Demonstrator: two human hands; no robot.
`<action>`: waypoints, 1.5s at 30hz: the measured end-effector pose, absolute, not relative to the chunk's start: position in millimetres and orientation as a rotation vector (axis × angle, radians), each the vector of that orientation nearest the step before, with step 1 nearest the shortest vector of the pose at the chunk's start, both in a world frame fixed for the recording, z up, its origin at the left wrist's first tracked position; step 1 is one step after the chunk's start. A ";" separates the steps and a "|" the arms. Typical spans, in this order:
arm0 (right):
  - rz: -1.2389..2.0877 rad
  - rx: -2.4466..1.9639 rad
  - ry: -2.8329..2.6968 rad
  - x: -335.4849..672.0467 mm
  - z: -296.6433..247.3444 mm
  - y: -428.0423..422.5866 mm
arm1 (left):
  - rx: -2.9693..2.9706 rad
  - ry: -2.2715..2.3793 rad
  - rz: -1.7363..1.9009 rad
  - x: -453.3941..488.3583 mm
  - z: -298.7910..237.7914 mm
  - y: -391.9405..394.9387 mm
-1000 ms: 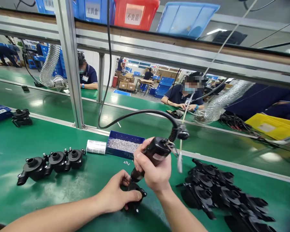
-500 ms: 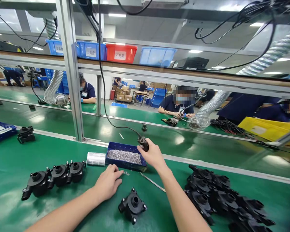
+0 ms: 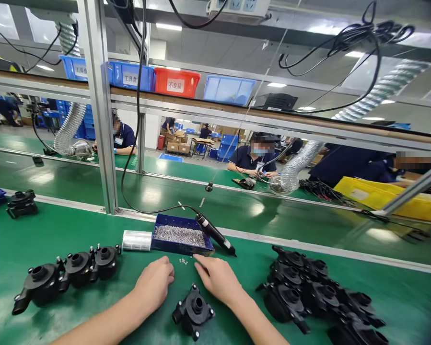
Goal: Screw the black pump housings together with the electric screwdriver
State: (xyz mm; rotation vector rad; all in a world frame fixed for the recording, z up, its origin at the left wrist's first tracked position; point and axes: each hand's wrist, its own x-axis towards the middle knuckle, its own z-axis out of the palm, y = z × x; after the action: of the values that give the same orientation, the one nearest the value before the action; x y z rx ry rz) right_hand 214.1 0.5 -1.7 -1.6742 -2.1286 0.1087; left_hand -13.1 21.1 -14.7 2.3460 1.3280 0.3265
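Observation:
My left hand rests on the green bench with its fingers curled in; whatever they may hold is hidden. My right hand lies low over the bench, thumb and forefinger stretched apart toward a few tiny shiny metal pieces. Between and below the hands sits a black pump housing with a round port on top. Just beyond them stands a blue bin full of small metal pieces. A corded black electric screwdriver leans across its right end, out of my hands. The tweezers are out of sight.
Three joined-up-looking black pump housings stand at left, and a cluster of several more at right. A clear plastic-wrapped roll touches the bin. A metal post rises behind. Co-workers sit across the green line.
My right hand has let go of the screwdriver, which now leans on the bin, and has come down toward the bench. My left hand has drawn back slightly from the tiny pieces, its fingers more curled.

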 end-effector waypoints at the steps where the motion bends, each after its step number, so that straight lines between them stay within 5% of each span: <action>1: 0.130 -1.703 -2.134 214.8 -7.3 0.8 | 2.349 1.328 0.316 -11.6 -14.7 20.0; 20: 0.300 -1.723 -1.953 208.1 -14.6 -7.3 | 2.497 1.154 0.211 -11.5 -9.8 17.0; 28: 0.260 -0.904 -1.955 166.4 5.9 -57.8 | 2.570 1.209 0.174 3.4 -16.2 5.4; 45: 0.394 -0.844 -2.070 174.3 -3.2 -37.1 | 2.204 1.211 0.343 2.0 -20.7 10.5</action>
State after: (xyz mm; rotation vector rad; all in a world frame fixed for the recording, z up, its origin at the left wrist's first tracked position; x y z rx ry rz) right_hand 174.3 -37.1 -3.2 -0.8443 -2.0702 0.3939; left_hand 2.0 10.5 -20.7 2.2036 1.2105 0.3426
